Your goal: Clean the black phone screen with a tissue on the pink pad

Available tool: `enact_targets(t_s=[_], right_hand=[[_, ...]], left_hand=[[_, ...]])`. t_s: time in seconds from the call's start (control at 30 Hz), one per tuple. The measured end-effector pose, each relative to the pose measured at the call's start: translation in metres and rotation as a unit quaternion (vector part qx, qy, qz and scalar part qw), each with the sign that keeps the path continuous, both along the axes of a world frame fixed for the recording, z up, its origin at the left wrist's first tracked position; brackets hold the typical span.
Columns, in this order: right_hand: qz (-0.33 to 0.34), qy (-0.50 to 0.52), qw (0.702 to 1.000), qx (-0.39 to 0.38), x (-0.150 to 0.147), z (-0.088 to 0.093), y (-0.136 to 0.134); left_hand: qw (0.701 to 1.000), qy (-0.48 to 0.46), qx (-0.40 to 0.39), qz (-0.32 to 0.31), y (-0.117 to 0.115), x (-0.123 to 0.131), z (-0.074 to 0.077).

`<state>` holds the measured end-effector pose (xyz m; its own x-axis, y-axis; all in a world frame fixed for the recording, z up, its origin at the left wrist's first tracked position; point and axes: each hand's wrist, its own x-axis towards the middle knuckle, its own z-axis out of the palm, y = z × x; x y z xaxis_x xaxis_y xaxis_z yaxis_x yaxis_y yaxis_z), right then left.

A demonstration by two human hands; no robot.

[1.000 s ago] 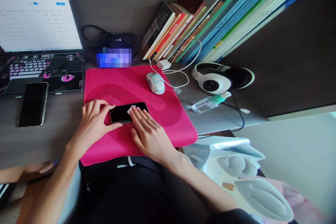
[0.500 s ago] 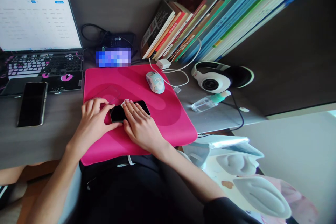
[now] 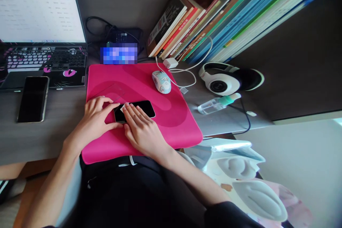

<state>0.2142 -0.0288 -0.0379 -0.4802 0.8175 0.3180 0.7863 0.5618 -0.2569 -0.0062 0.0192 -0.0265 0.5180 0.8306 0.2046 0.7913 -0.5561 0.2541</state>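
A black-screened smartphone (image 3: 146, 108) lies face up on the pink desk mat (image 3: 171, 133). My left hand (image 3: 97, 117) grips the phone's left end between thumb and fingers. Laid flat over the screen, my right hand (image 3: 140, 126) presses a small white wipe (image 3: 122, 108) against the glass with its fingertips; most of the wipe is hidden under the fingers. A clear, thin rectangular sheet (image 3: 115, 92) rests on the mat just beyond my left hand. The patterned mouse (image 3: 161, 82) sits farther back on the mat.
At left stand an open laptop (image 3: 42, 64) and a second phone (image 3: 33, 99). Books (image 3: 187, 25) lean along the back. White headphones (image 3: 224, 82), a spray bottle (image 3: 216, 105) and a charger (image 3: 170, 63) with its cable lie right of the mat. A bag (image 3: 227, 146) is below the desk's right edge.
My right hand and the wipe have slid slightly toward the phone's left end, uncovering more screen at the right. The left hand keeps its grip. The whole view has shifted a little.
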Motion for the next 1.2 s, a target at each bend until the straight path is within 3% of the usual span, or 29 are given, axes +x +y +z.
enact_targets(t_s=[0.17,0.33,0.47,0.8,1.2], right_hand=[[-0.014,0.015,1.000,0.000,-0.010,-0.005,0.012],[0.014,0.013,1.000,-0.002,-0.005,-0.002,-0.012],[0.037,0.009,0.999,-0.007,-0.002,0.004,-0.024],[0.020,0.008,1.000,-0.017,-0.024,0.004,0.014],[0.064,0.019,0.997,-0.023,-0.011,0.007,-0.001]], left_hand=[[1.000,-0.002,-0.016,0.020,-0.002,0.002,0.004],[0.998,-0.025,-0.004,0.049,-0.002,0.005,0.002],[0.999,-0.031,0.006,0.035,0.000,0.003,-0.003],[0.999,-0.028,-0.006,0.044,-0.001,0.003,-0.004],[0.999,-0.001,0.027,0.041,-0.005,0.007,0.008]])
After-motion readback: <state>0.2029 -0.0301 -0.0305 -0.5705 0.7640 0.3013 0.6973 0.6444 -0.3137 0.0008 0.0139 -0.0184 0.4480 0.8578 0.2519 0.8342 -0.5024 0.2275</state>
